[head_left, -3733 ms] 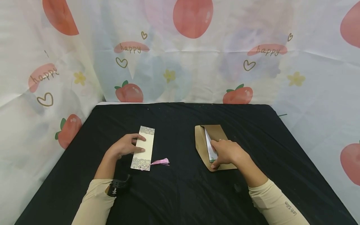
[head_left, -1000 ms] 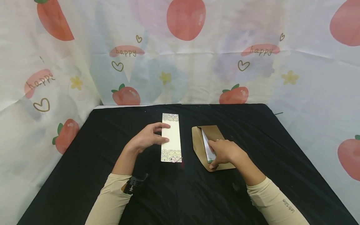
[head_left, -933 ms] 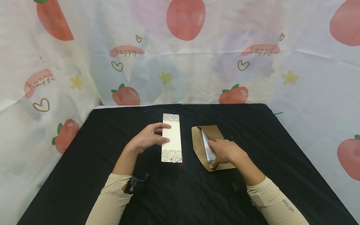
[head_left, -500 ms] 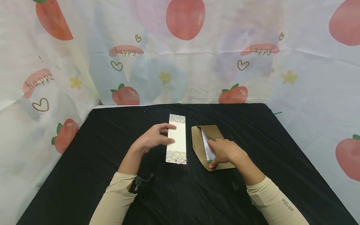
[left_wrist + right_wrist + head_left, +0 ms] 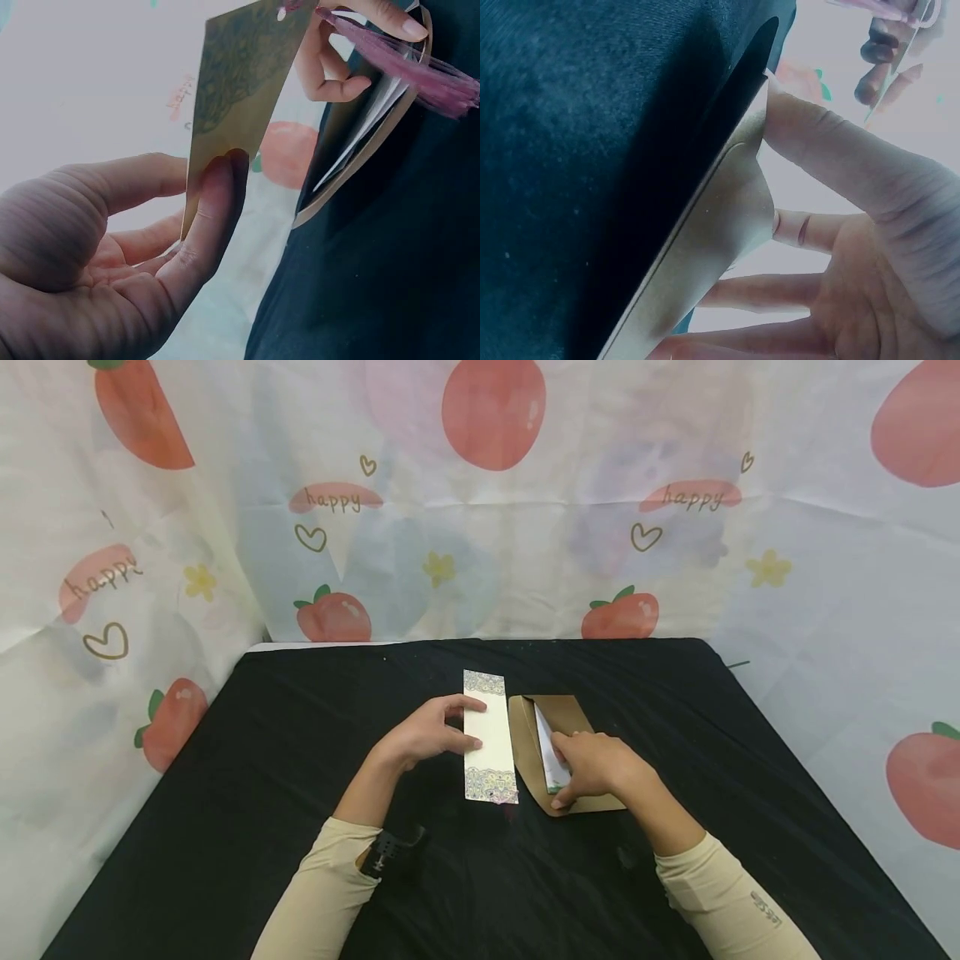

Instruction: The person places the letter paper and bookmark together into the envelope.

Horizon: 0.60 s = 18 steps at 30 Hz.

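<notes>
My left hand (image 5: 427, 735) pinches a cream bookmark (image 5: 489, 735) by its left edge, thumb and fingers on opposite faces. The bookmark has ornate patterned bands at both ends, and a pink-purple tassel (image 5: 435, 79) hangs from its near end. To the right lies a brown paper envelope (image 5: 528, 752), its flap toward the bookmark and its mouth spread. A white folded paper (image 5: 552, 768) shows inside. My right hand (image 5: 600, 768) grips the envelope at its mouth, thumb at the near corner. In the head view, the bookmark stands right beside the flap's edge.
A black cloth (image 5: 300, 735) covers the table. Light fabric (image 5: 480, 552) printed with fruit, hearts and "happy" hangs around its back and sides. A black strap (image 5: 386, 852) sits on the left wrist over a beige sleeve (image 5: 322, 885).
The left hand has carried the bookmark rightward from the left of the table to beside the envelope; it now stands more upright. The right hand has kept its grip on the envelope.
</notes>
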Motion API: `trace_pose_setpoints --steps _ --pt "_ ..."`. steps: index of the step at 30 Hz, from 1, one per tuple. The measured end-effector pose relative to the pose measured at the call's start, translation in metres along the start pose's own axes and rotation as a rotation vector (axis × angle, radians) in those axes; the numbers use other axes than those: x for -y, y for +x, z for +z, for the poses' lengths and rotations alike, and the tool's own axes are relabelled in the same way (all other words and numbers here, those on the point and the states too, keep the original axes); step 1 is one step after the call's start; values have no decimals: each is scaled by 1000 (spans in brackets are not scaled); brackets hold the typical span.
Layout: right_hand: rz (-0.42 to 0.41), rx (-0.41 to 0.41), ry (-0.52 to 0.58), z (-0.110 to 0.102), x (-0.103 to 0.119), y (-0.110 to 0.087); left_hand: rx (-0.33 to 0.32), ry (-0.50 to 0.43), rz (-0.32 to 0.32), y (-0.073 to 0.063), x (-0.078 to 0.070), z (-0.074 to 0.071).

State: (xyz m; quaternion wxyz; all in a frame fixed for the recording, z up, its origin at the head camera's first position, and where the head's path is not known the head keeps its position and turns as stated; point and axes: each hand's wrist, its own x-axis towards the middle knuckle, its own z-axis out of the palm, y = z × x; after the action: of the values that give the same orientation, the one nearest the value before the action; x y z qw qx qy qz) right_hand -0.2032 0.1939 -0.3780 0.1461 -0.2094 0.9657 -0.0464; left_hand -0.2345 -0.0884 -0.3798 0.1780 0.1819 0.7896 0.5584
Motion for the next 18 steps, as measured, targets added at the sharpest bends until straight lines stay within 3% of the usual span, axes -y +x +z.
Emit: trace_pose_setpoints --steps 18 --pt "-24 -2 64 0 -1 3 23 25 4 19 4 20"
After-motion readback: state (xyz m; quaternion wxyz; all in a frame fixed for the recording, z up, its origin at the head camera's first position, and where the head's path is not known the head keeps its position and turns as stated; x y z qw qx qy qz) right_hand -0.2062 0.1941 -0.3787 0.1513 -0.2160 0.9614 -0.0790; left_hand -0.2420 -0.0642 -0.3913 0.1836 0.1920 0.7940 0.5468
